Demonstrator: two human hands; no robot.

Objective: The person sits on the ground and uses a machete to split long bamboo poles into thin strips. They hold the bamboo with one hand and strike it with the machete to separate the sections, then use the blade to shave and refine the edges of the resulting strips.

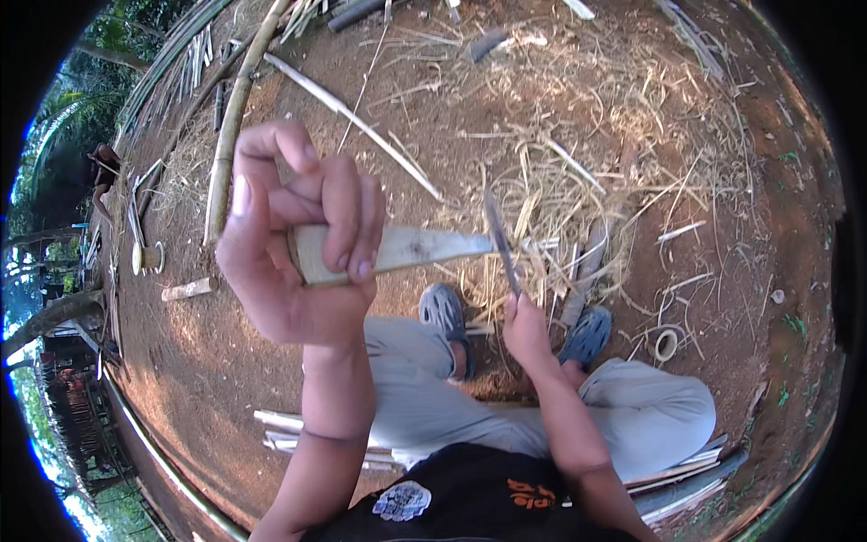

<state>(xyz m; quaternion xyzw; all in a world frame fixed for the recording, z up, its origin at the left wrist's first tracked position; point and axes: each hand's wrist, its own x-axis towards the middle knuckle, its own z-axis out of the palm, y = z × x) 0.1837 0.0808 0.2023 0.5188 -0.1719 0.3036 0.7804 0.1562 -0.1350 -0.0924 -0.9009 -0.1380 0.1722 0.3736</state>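
Note:
My left hand (pixel 280 262) is raised, its middle, ring and little fingers wrapped round the broad end of a flat, pale bamboo piece (pixel 420 247). Its index finger is bent and lifted off the piece. The bamboo narrows toward the right, where a knife (pixel 499 233) crosses its thin tip. My right hand (pixel 528 332) is closed round the knife's handle, with the dark blade pointing away from me. Whether the edge touches the bamboo or only overlaps it in the view, I cannot tell.
Curled bamboo shavings (pixel 560 194) cover the ground ahead. A long bamboo pole (pixel 233 135) and a thin stick (pixel 357 122) lie at the left. A ring-shaped piece (pixel 666 344) lies right of my shoe (pixel 585 336). Another person (pixel 104 176) is far left.

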